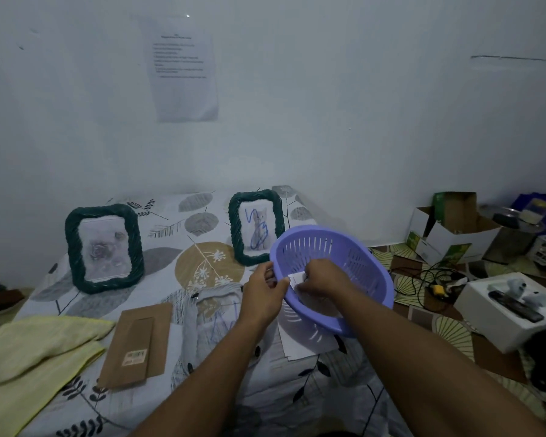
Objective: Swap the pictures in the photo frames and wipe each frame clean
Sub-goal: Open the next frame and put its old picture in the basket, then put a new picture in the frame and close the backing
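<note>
Your right hand [323,277] is down inside the lilac basket [316,247], wrist bent, knuckles up, fingers bunched together and pinching the edge of a small white slip [295,280]. Whether that slip is a photo cannot be told. Your left hand [264,293] steadies the basket from the near side, fingers curled under the rim and thumb hooked over it, so the basket sits tilted with its mouth turned toward you. It is smooth moulded plastic, oval, with slotted walls. Both forearms reach in from the lower edge, nearly parallel. Behind your hands the two photo frames stand upright on the leaf-print sheet [202,228] — the small frame [255,227], just behind the basket, shows a kitten picture with blue scribble, and the large frame [104,249], well to the left, shows a pale rose picture. Both are dark green with a twisted, rope-like border and rounded corners. Flat on the sheet lie a clear pane [216,313] with blue marks, a brown card backing board [137,345] with a label, and a soft folded yellow cloth [35,351]. A white sheet of paper [300,342] lies under the basket.
</note>
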